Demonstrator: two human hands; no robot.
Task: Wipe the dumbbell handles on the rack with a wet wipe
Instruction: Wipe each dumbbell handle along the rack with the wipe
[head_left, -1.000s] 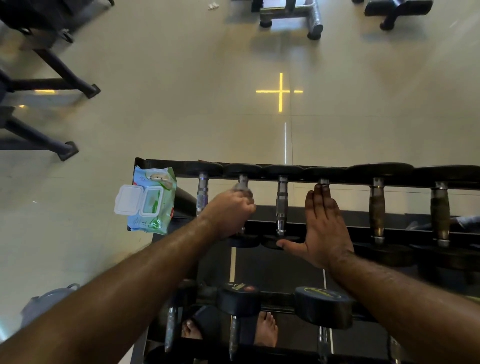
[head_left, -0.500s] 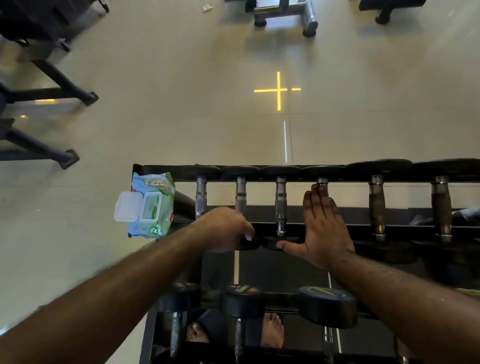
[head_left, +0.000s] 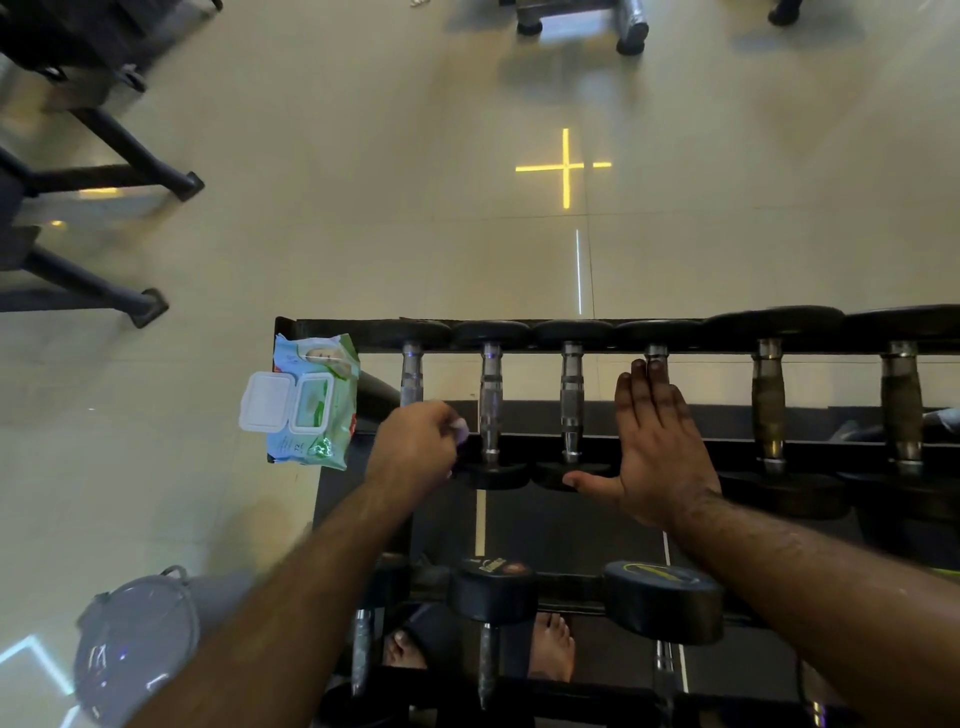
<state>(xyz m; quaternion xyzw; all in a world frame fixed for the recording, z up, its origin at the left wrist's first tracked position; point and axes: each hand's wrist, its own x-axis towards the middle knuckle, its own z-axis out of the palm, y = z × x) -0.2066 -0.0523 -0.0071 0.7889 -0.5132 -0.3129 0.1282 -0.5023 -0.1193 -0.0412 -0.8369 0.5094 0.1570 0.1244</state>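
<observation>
My left hand (head_left: 415, 449) is curled, with a small pale wet wipe (head_left: 459, 429) pinched at the fingertips. It sits at the near end of the first dumbbell handle (head_left: 411, 375) from the left end of the rack (head_left: 337, 328), just beside the second handle (head_left: 490, 402). Whether the wipe touches either handle cannot be determined.

My right hand (head_left: 655, 441) lies flat with fingers straight and together, thumb spread to the left. The palm covers the fourth handle (head_left: 655, 352), of which only the far end shows past the fingertips. The thumb tip rests at the near head of the third dumbbell (head_left: 571, 400).

Two thicker dumbbells with dark grips (head_left: 768, 402) occupy the right portion of the top tier. All top-tier dumbbells span the far rail and the near rail.

A wet wipe pack (head_left: 322, 410) with its white lid flipped open lies at the left end of the rack, overhanging the edge.

On the lower tier, two black dumbbell heads (head_left: 662, 600) face upward. My bare feet (head_left: 553, 647) show beneath the rack. A grey bag (head_left: 135, 644) sits on the floor (head_left: 363, 208) to the left.
</observation>
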